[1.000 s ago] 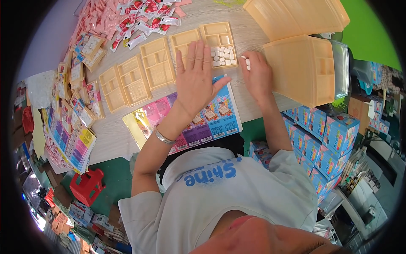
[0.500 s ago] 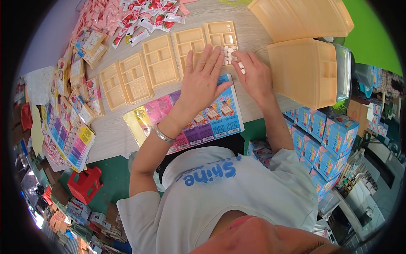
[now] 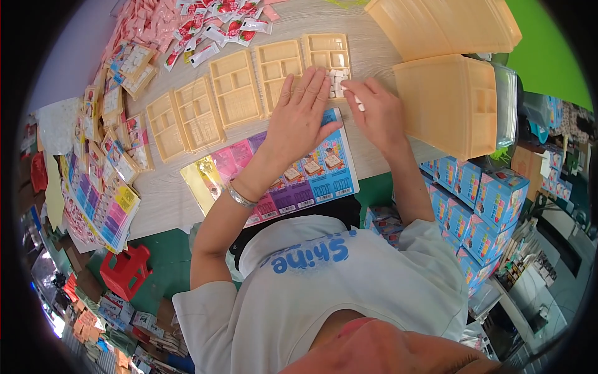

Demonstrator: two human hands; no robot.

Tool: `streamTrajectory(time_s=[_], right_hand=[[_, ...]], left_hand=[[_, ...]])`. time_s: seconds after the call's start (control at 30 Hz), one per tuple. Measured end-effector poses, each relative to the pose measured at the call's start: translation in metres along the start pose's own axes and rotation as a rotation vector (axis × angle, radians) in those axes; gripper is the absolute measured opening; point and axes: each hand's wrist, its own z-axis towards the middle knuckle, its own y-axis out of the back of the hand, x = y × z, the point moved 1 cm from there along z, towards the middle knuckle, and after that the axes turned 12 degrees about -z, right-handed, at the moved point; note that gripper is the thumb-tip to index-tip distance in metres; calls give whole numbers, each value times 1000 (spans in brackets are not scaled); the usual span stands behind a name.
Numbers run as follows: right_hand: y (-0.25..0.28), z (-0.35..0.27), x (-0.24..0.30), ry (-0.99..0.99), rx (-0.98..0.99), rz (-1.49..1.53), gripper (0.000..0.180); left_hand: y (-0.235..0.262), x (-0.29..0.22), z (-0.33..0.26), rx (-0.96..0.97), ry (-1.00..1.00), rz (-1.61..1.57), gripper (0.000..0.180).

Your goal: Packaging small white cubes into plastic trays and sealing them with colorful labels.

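Observation:
The rightmost pale-yellow compartment tray (image 3: 327, 42) has several small white pieces (image 3: 337, 81) in its near compartment. My left hand (image 3: 299, 115) lies flat with fingers stretched out, its fingertips over the left part of that compartment and the edge of the tray beside it. From the right, my right hand (image 3: 379, 115) reaches in with bent fingers, thumb and forefinger closed at the tray's right edge. White pieces (image 3: 359, 105) show between its thumb and fingers. Under my left wrist lies a colourful printed sheet (image 3: 336, 187), apparently a stack.
More trays (image 3: 237, 87) stand in a row to the left. Tall stacks of trays (image 3: 436, 106) sit at the right. Strawberry-printed sachets (image 3: 233, 31) and pink packets lie at the back left, packed sets (image 3: 124, 162) at the left. Blue boxes (image 3: 492, 199) are stacked beside the table; a red stool (image 3: 124, 271) stands below.
My right hand has shifted slightly, and the white pieces in its grip sit a little nearer to me. The pieces in the tray lie slightly differently. My left hand stays nearly in place.

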Motion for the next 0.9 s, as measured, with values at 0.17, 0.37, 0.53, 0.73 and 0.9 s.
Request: streamTrajectory(time_s=[0.17,0.37,0.53,0.73,0.9], right_hand=[[-1,9,-5,-200,-89,537,16],[2,43,-12,-560,135,1443,24],[0,55,2,-724,167,1637,30],[-14,32,-18,-473,441,1023,24],[-13,21,19,123,95,-119,35]], left_hand=[[-6,-3,5,-3,-47,26,87],[-11,-3,5,28,36,82,94],[22,7,0,-146,46,-159,83],[62,66,-33,-235,146,90,54],[56,61,-25,-232,55,37,51]])
